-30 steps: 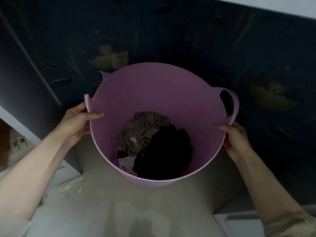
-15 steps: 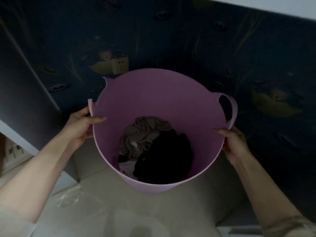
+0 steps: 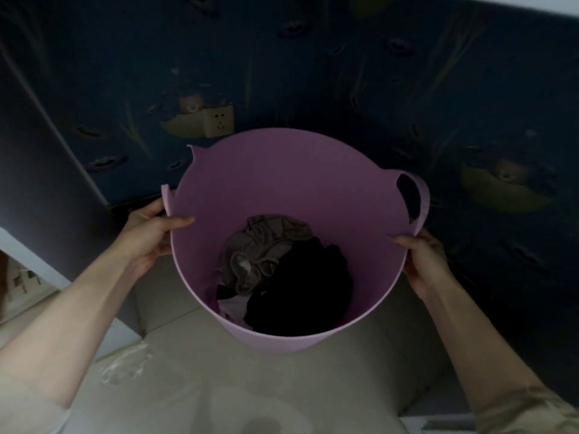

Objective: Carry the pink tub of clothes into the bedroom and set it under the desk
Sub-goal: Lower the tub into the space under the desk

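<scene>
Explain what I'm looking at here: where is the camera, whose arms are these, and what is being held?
There is no machine. A person wears one camera on the head, looking down. The left hand and right hand each grip the rim of a pink tub, thumbs inside. In the tub lie a grey garment and dark clothes. Behind it is dark blue patterned wallpaper with a wall socket. Below are a pale tiled floor and a crumpled clear plastic bag.

We lose the pink tub (image 3: 282,189)'s base behind its own wall, the dark clothes (image 3: 300,289) blur together (too dim), and both forearms run off the bottom edge.
</scene>
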